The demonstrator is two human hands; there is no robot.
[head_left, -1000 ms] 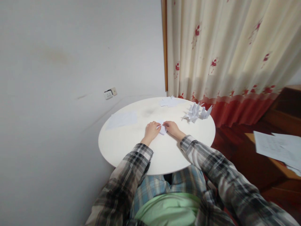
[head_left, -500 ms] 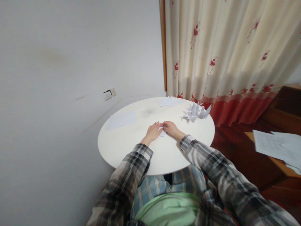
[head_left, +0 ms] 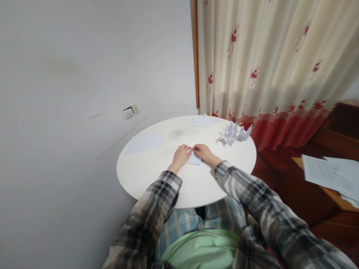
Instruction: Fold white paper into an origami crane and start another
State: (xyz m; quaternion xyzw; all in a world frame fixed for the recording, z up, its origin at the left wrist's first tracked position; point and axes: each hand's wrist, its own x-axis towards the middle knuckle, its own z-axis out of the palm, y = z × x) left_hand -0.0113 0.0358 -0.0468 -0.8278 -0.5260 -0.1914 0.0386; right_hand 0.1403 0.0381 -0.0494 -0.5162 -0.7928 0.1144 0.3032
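Observation:
A small folded piece of white paper [head_left: 194,159] lies on the round white table [head_left: 151,173] between my hands. My left hand [head_left: 181,155] rests on its left edge with the fingers curled and pinching it. My right hand [head_left: 203,152] pinches the paper's top right part, fingertips meeting those of the left hand. Both sleeves are plaid. Part of the paper is hidden under my fingers.
A flat white sheet [head_left: 145,142] lies at the table's left. More paper [head_left: 202,120] sits at the far edge, and several folded paper cranes [head_left: 232,133] at the far right. A curtain [head_left: 266,59] hangs behind. Printed sheets [head_left: 331,173] lie on a wooden surface to the right.
My left hand went from flat on the paper to a pinch. More of the folded paper now shows below my fingers, spread toward me.

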